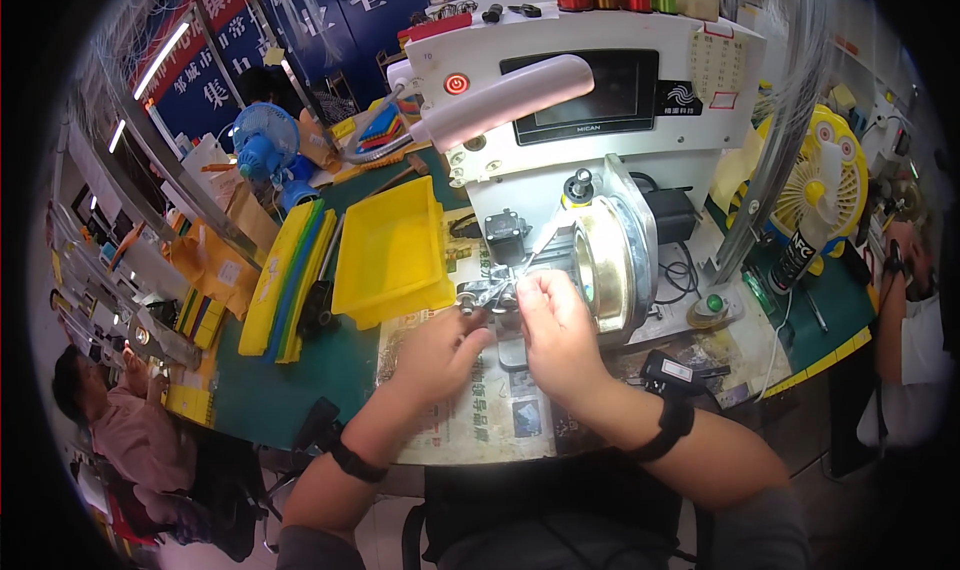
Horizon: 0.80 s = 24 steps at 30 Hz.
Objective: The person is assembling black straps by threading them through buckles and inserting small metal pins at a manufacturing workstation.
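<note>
Up close, the right hand pinches a fine wire beside the brass-coloured wheel of a winding machine, while the left hand closes on a small metal part near the front edge of the table, over newspaper. A slip could likely snap the wire or catch fingers against the wheel. Fingertips hide the grip itself; the wire is barely visible, and the yellow tray shows no clear contents.
</note>
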{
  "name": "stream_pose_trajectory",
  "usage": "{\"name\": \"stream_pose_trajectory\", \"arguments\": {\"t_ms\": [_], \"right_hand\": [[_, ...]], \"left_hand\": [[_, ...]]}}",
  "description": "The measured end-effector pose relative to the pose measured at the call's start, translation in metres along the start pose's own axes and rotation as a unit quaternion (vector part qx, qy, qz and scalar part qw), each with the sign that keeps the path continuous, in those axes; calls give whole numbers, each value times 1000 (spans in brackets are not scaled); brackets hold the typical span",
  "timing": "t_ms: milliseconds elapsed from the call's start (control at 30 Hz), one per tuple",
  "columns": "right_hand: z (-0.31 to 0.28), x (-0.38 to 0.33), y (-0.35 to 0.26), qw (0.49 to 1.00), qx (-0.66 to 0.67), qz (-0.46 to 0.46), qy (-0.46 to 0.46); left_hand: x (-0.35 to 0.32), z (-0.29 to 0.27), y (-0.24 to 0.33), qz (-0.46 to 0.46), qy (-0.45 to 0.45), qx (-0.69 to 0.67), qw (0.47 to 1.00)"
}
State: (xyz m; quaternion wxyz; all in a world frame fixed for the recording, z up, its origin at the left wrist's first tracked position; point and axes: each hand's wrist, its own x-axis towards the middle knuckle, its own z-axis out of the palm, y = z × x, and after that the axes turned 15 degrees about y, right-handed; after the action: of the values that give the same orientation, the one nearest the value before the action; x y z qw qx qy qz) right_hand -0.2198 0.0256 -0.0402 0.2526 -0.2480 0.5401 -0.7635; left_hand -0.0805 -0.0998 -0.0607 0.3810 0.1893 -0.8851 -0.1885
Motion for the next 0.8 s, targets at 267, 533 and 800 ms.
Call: {"name": "stream_pose_trajectory", "arguments": {"t_ms": [267,533,800], "right_hand": [[7,8,14,997,43,-41,58],[-1,3,12,998,27,-23,56],[-5,-17,-17,987,123,100,-24]], "left_hand": [[13,-3,-4,34,20,75,996],[13,-1,11,42,-33,61,997],[-12,8,28,49,-4,145,988]]}}
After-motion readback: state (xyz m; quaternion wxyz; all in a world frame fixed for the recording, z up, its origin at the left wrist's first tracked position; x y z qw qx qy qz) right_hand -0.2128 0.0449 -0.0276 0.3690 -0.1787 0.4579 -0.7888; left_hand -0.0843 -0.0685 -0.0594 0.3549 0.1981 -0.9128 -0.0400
